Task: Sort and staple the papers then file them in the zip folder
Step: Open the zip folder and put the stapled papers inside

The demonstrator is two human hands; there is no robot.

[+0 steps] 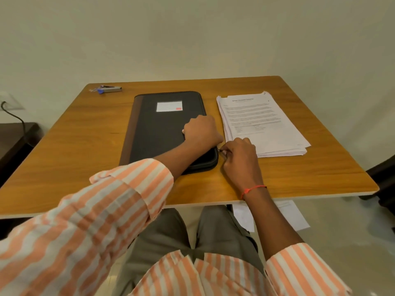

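Head view: right hand [239,161] pinches zip pull [220,150] at folder [162,133] near-right edge; long axis runs away from person; left hand [201,130], grip curled, rests on folder.

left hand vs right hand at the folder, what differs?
The left hand lies on top of the zip folder, fingers curled over its right edge; the right hand sits beside it on the table, pinching the zip pull. The right hand's wrist wears a red thread; the left hand's is bare. Both touch the folder's right side.
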